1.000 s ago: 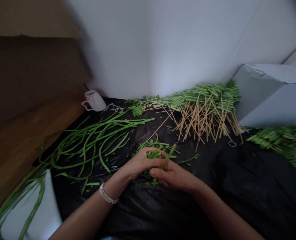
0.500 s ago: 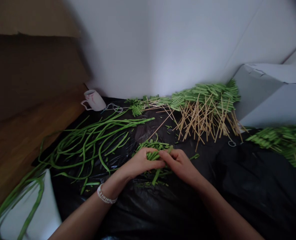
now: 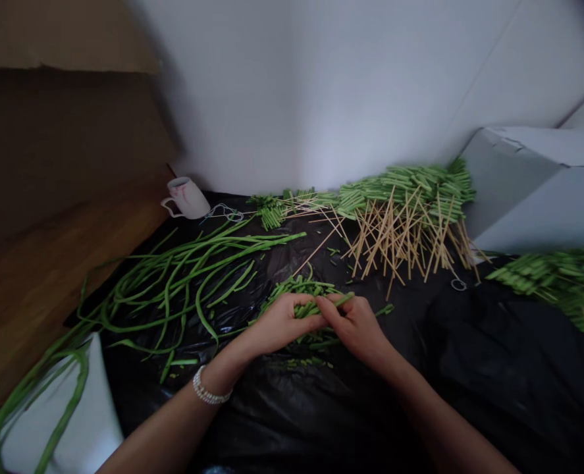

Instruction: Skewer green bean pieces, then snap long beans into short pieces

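My left hand (image 3: 282, 322), with a beaded bracelet on its wrist, is closed around several short pieces of green long bean (image 3: 305, 308). Against its fingertips, my right hand (image 3: 355, 324) pinches a bean piece (image 3: 345, 299) that pokes out to the upper right. The fingers hide part of what they grip. Under and behind both hands lies a heap of cut bean pieces (image 3: 292, 287) on black plastic sheeting (image 3: 282, 415). To the left, uncut long beans (image 3: 163, 276) lie in a loose tangle.
Bean pieces threaded on wooden skewers (image 3: 385, 243) are stacked along the white wall. More skewered beans (image 3: 558, 276) lie at the right, near a white box (image 3: 543, 191). A mug (image 3: 187, 199) stands at the back left, beside a thin cord (image 3: 225, 212).
A bean piece that hung below my hands no longer shows there. One now sticks out further at the upper right of my right fingers. Both hands stay nearly in place.
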`<state>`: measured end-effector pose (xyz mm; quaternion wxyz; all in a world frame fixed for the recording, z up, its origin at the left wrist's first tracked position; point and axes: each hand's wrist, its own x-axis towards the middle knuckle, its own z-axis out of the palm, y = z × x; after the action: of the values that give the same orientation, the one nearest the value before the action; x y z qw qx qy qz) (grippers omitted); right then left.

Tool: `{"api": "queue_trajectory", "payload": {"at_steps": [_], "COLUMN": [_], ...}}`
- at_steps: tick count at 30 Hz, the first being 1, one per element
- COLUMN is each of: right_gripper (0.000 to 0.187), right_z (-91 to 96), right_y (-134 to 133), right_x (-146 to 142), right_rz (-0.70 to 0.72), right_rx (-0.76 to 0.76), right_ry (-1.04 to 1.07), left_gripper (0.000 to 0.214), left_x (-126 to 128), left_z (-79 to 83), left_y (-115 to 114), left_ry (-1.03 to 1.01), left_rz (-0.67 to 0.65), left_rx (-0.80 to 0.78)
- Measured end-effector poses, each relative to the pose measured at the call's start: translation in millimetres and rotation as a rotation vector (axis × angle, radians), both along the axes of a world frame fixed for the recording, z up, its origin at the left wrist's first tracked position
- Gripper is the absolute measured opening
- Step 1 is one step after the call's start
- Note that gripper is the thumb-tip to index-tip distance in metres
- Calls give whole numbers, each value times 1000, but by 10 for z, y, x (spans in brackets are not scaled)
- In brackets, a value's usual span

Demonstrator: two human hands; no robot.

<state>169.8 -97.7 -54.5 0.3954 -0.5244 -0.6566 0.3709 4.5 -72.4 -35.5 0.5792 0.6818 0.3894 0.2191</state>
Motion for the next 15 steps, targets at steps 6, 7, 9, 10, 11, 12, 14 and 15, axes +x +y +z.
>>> {"api": "queue_trajectory", "payload": {"at_steps": [6, 7, 9, 10, 11, 12, 14, 15], "right_gripper": [45, 45, 44, 43, 43, 42, 41, 42], "right_z": [-5, -2, 0, -1, -3, -4, 0, 6], "right_y": [3, 5, 9, 10, 10, 9, 5, 3], "right_x": [-15, -14, -8, -4, 0, 4, 13, 16], "right_rz": [-107, -102, -70, -50, -32, -17, 6, 17], "right_rx": [106, 114, 114, 108, 100, 90, 67, 50], "right_ry": [-59, -75, -103, -111, -117, -121, -126, -125], "left_gripper": [35, 34, 31, 30, 29, 28, 26, 25], "left_x": [-66, -66, -56, -48, -41, -35, -29, -28], "left_z": [-37, -38, -36, -33, -27, -19, 2, 14], "left_y": [32, 31, 24, 19, 14, 10, 5, 4], "left_ry": [46, 49, 54, 55, 56, 60, 75, 84], "left_rz": [-15, -20, -24, -27, -31, -35, -42, -49], "left_rx": [40, 54, 88, 106, 127, 153, 216, 248]}}
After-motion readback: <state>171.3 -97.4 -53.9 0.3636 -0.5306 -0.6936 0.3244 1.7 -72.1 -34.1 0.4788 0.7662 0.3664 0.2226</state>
